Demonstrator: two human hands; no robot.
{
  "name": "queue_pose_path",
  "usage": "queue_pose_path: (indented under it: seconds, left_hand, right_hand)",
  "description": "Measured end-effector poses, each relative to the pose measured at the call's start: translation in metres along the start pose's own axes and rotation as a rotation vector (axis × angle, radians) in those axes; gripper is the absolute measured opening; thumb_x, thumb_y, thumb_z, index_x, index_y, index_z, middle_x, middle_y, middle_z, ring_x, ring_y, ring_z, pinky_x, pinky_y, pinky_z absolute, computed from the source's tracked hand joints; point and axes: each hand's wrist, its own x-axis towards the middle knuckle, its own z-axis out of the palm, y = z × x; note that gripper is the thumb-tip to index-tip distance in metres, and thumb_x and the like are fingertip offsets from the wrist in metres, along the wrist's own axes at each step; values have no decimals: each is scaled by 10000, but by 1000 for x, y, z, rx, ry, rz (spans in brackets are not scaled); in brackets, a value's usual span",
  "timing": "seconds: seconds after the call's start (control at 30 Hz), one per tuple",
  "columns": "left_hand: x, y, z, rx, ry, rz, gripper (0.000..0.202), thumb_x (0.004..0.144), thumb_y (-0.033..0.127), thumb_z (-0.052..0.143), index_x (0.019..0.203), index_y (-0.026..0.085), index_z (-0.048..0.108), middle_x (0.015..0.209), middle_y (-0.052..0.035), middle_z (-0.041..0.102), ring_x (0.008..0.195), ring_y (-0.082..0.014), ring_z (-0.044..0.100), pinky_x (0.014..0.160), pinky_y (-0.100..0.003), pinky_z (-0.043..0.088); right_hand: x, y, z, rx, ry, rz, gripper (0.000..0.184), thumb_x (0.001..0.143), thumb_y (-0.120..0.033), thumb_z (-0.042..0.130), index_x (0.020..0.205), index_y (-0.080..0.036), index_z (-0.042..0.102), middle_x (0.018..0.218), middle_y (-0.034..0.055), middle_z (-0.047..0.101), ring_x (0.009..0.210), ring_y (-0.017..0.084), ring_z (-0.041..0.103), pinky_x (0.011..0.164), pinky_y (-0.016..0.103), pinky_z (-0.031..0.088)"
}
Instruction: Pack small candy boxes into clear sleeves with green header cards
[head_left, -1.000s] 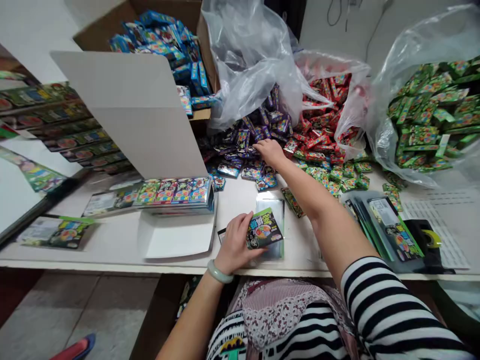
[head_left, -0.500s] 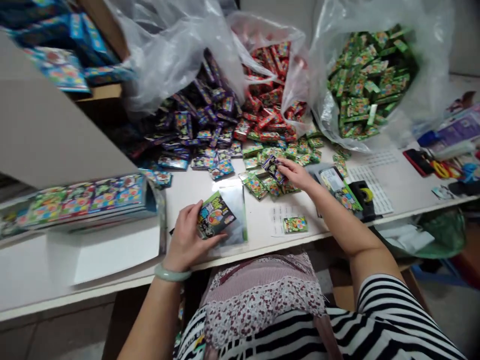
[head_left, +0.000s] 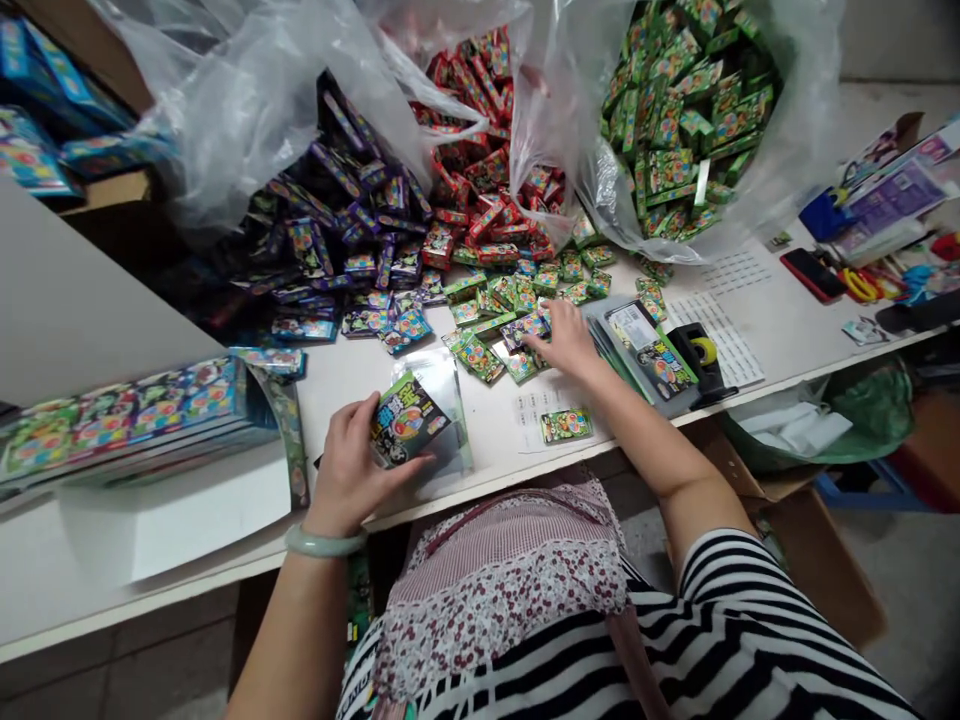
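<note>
My left hand (head_left: 349, 470), with a pale bangle at the wrist, grips a black-and-green printed packet (head_left: 409, 418) between thumb and fingers. Beneath that packet lies a clear plastic sleeve (head_left: 450, 385) on the table. My right hand (head_left: 568, 342) has thumb and fingertips closed around a small purple box (head_left: 523, 330), low over a cluster of small green boxes (head_left: 480, 360). Nearer to me, a single green box (head_left: 566, 426) lies on a sheet of white labels (head_left: 531, 408).
Plastic bags spill purple boxes (head_left: 360, 215), red boxes (head_left: 487, 190) and green boxes (head_left: 675, 110) at the back. To the left stands an open white carton (head_left: 217, 520) beside stacked printed packs (head_left: 135, 420). A tape dispenser (head_left: 701, 360) and a phone (head_left: 811, 275) lie right.
The view has shifted, so the bags sit higher and further left. My right hand has lowered the purple box towards the green boxes. My left hand still holds the packet.
</note>
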Motion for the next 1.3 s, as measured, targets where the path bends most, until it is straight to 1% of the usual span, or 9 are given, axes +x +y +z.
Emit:
queue_pose_path:
  seconds: [0.1,0.27,0.33,0.53,0.63,0.8,1.03,1.13,1.3]
  left_hand:
    - [4,2,2,-1,-10,28,954,715,580,769,1474,177,354,1258,-163,473,1175,-361,535,1026,-569,494]
    - [4,6,3,-2,-13,23,959,718,595,755,1479,181,344,1260,-152,475,1182,-346,530,1044,-558,480]
    - [1,5,2,5,-10,-6,961,713,595,759,1476,181,346,1266,-154,477,1187,-348,527,1045,-555,477]
    - [0,6,7,-19,-49,-30,992,682,564,794,1479,198,331,1289,-151,482,1213,-349,511,1064,-534,453]
    - [3,7,11,-22,-66,-8,1012,667,564,804,1483,200,329,1317,-163,480,1230,-358,499,1071,-541,437]
    - [1,5,12,14,-70,63,985,691,570,785,1477,173,346,1318,-185,486,1224,-362,504,1058,-529,436]
    - [-3,7,15,-8,-118,69,982,691,550,787,1488,182,349,1320,-181,506,1231,-366,507,1057,-534,433]
    - [-5,6,17,-1,-95,48,979,698,557,781,1490,183,343,1325,-185,505,1234,-366,506,1059,-534,430]
    - [-8,5,17,-2,-66,23,989,693,573,787,1486,187,339,1312,-180,508,1216,-357,513,1049,-522,436]
  right_hand:
    - [-14,-20,21,-79,4,109,841,759,-565,727,1390,-84,452,1462,279,412,1358,421,372,1096,582,316]
    - [-6,-24,30,-33,46,139,690,755,-391,728,1331,-90,498,1397,257,486,1296,394,435,1077,558,337]
    - [-8,-20,16,31,67,47,677,754,-318,695,1362,-117,476,1441,227,471,1331,378,414,1104,558,319]
    - [-34,-42,-44,221,-56,-555,765,775,-337,659,1475,-248,364,1546,129,369,1434,331,332,1178,559,272]
    - [-43,-62,-59,214,-142,-670,775,772,-302,686,1479,-250,370,1491,125,417,1394,327,379,1167,540,319]
    - [-49,-76,-59,132,-337,-770,796,733,-241,760,1453,-313,427,1485,73,468,1358,360,391,1137,596,347]
    - [-50,-76,-49,253,-483,-821,903,771,-251,733,1542,-325,269,1534,89,409,1412,320,368,1152,574,357]
    - [-52,-79,-42,361,-435,-775,942,808,-327,723,1572,-305,172,1570,111,345,1441,301,348,1153,519,377]
    - [-71,-91,-29,429,-332,-634,655,937,-364,566,1534,-291,307,1210,84,668,1163,273,585,1022,507,460]
